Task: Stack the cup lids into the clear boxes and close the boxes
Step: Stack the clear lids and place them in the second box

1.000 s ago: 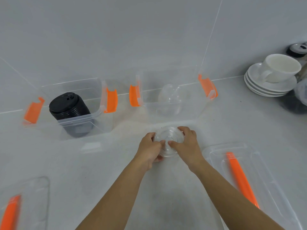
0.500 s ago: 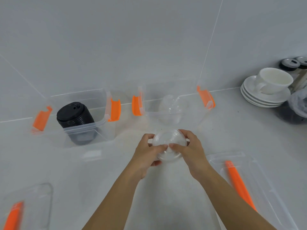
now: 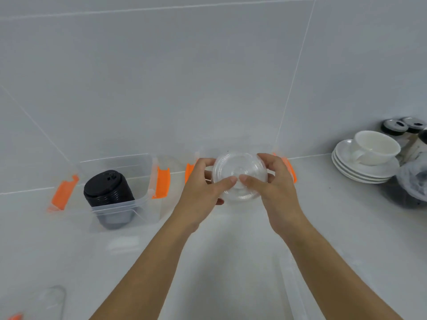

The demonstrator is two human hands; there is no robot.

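On the grey counter, a clear lid stack is pinched by left hand and right hand. It should be lowered level into the clear box, apparently behind.

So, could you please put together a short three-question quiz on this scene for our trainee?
1. True or false: both hands hold the clear cup lids.
2. What fills the left clear box?
A. saucers
B. black cup lids
C. nothing
3. What sits on the stacked saucers?

Key:
1. True: left hand and right hand grip them over the right clear box.
2. B, black cup lids.
3. A white teacup.
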